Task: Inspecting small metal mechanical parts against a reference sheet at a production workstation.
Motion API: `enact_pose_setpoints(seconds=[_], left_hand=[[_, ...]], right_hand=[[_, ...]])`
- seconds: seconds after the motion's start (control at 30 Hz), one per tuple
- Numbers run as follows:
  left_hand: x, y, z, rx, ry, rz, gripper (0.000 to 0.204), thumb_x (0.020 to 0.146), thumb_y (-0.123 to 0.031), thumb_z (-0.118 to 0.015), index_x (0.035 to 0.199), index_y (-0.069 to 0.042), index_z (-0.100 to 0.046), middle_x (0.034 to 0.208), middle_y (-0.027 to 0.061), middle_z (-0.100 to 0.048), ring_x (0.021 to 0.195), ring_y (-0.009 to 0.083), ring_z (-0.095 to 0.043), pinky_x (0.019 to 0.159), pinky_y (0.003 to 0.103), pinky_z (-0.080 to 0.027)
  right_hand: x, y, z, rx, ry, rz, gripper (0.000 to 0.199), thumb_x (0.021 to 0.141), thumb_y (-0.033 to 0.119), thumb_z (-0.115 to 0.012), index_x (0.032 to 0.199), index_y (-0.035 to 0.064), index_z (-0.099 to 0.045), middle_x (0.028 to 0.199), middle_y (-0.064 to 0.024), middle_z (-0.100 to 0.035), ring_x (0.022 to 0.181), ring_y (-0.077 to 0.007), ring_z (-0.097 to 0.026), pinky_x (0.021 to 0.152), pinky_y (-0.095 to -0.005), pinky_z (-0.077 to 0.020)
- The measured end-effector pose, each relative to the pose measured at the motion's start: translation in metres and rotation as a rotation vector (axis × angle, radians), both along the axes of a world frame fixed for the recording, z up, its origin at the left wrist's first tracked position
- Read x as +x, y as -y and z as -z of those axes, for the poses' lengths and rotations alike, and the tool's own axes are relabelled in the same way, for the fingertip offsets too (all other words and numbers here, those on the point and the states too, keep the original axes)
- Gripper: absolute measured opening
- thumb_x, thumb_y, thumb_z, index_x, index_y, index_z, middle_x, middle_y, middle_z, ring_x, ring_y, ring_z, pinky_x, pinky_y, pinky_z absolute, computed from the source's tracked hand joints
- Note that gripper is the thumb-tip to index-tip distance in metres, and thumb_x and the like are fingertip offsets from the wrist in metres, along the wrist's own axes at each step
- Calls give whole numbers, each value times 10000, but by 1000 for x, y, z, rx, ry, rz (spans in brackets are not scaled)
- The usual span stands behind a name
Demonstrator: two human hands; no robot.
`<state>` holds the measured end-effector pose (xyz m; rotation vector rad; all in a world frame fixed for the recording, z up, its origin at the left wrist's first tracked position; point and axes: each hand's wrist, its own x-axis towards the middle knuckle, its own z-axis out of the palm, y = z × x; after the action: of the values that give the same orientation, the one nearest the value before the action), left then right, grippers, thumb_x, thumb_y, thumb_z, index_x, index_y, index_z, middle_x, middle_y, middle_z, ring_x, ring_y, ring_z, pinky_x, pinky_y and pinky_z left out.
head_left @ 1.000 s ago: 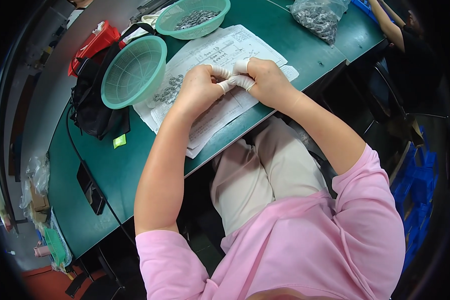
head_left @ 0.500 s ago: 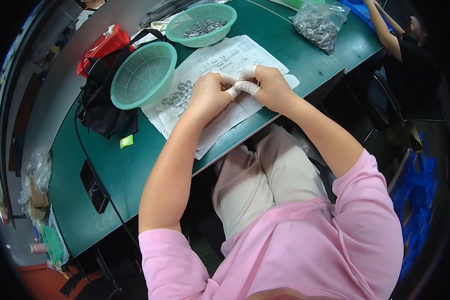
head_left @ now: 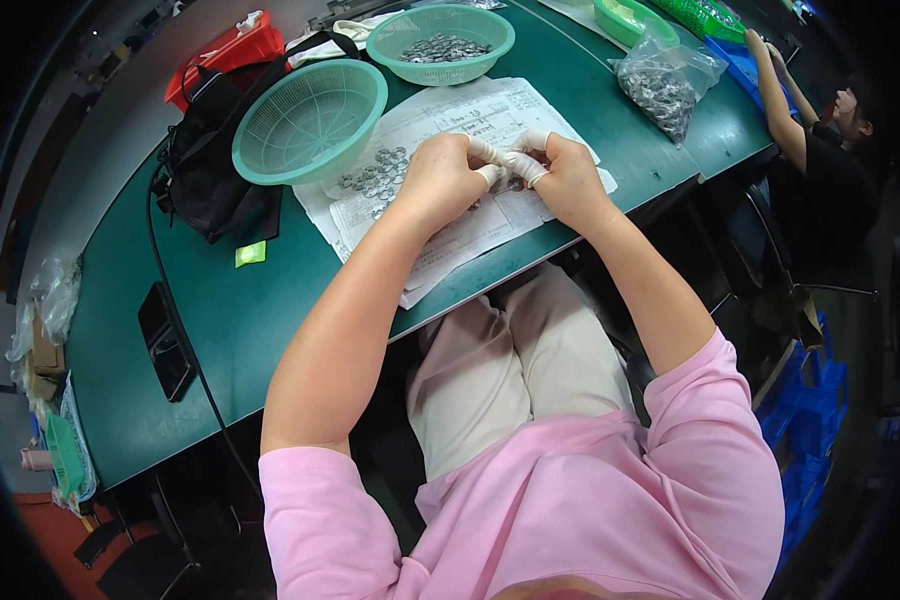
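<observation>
Above the printed paper sheets (head_left: 450,255), my left hand (head_left: 448,180) and my right hand (head_left: 567,180) meet with white-covered fingertips pinched together. Whatever lies between the fingertips is too small and hidden to make out. Left of my left hand, a loose group of small grey metal parts (head_left: 378,180) is spread on the paper. A few more dark parts (head_left: 515,184) show just under my right fingers. Beyond the paper's left corner an empty green mesh basket (head_left: 310,125) leans on a black bag. Another green basket (head_left: 485,38) holds many similar grey parts.
A clear bag of grey parts (head_left: 665,90) lies at the back right. The black bag (head_left: 215,170), a red bin (head_left: 232,55), a yellow-green packet (head_left: 251,253) and a dark phone (head_left: 165,340) with a cable are left. A co-worker (head_left: 820,170) sits at right near a blue tray.
The view has shifted slightly, so the table things appear moved. My hands stay pinched together over the paper, and dark parts now show beneath my right fingers.
</observation>
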<state>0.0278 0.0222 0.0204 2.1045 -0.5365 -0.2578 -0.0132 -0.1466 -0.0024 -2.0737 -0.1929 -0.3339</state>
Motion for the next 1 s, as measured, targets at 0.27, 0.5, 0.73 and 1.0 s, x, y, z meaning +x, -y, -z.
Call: enact_pose_setpoints(seconds=[0.27,0.5,0.73,1.0], left_hand=[[1,0,0,-24,-23,22,184,747,-90,-648,902,-14,-713,721,118,-685,619,166,-647,589,304,-516],[-1,0,-3,-37,-43,19,191,751,-83,-640,912,-8,-710,729,118,-685,617,161,-646,595,298,-518],[-7,2,-6,56,39,62,228,752,-124,-637,948,-34,-713,773,145,-685,661,195,-656,666,321,-517],[-11,9,-2,227,293,85,252,776,-201,-683,993,-75,-713,760,123,-673,673,203,-614,670,328,-491]], right_hand=[[0,-3,2,-279,273,-44,89,823,100,-663,866,33,-624,731,-124,-610,662,-232,-581,621,-320,-461],[0,-6,4,-278,267,-16,110,814,113,-670,859,26,-619,733,-134,-608,665,-251,-579,625,-331,-460],[-1,3,5,34,99,25,141,821,121,-657,899,5,-637,750,-124,-642,660,-213,-600,619,-322,-478],[3,4,10,199,56,61,163,834,133,-666,874,-21,-632,705,-87,-628,628,-130,-565,590,-283,-465]])
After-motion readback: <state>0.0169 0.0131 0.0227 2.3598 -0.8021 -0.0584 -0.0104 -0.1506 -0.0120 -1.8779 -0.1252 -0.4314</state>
